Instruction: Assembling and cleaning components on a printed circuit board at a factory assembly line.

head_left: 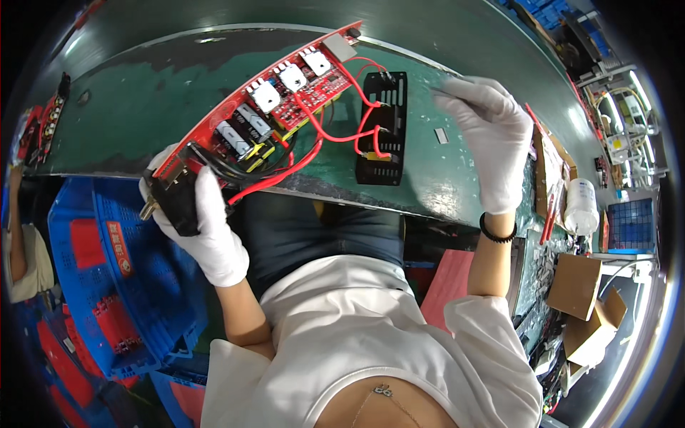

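I took the black slotted panel on the tabletop as landmark. The red circuit board lay left of the panel in the head view, tilted, its far end reaching past the panel's far end. I could not tell whether it touched the tabletop. It carried three white tabs in a row and dark capacitors. Red wires ran from the board, several of them across to the panel.

Left hand, white-gloved: left of the panel and nearer the body, closed round the board's near end, thumb against a black housing there. Grip looked firm.

Right hand, also gloved: right of the panel, well apart from it, raised, fingers bent and drawn in toward the thumb. I could not tell whether anything was pinched in it.

A small pale rectangular piece lay between panel and right hand. Well right of the panel I noted a white bottle; well left and nearer the body, blue crates.
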